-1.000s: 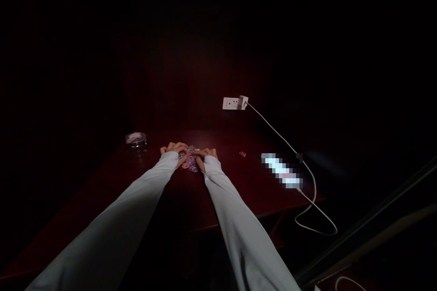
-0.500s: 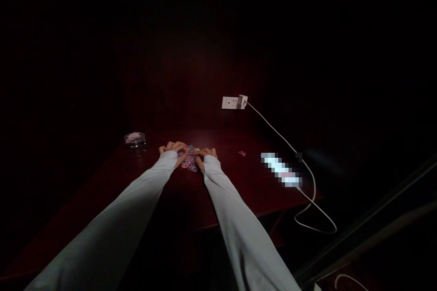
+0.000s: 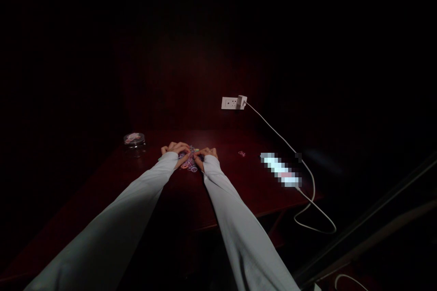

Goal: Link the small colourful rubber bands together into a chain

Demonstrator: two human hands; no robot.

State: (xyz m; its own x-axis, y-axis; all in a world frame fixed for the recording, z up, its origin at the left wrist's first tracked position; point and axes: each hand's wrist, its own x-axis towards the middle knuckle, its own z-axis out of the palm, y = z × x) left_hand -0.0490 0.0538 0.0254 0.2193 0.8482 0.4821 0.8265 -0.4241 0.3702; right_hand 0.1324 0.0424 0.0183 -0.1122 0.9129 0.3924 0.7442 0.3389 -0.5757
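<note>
A pile of small coloured rings point(image 3: 191, 163), mostly purple and pink, lies on the dark red table point(image 3: 239, 195). My left hand point(image 3: 177, 149) is at the pile's left side, thumb and fingers curled together over its edge. On the right side, my right hand point(image 3: 205, 153) has its thumb and index finger pinched at the rings. The two hands are close but apart. What either pinch holds is too small to make out. A few pink rings point(image 3: 241, 153) lie apart, to the right of my right hand.
A clear jar with a dark lid point(image 3: 134, 140) stands at the back left. A lit phone point(image 3: 282, 170), blurred out, lies at the right, its white cable point(image 3: 285, 140) running to a charger point(image 3: 242, 102) in the wall socket point(image 3: 228, 103).
The fingers of my left hand have moved slightly right over the pile. My right thumb has come up towards its index finger.
</note>
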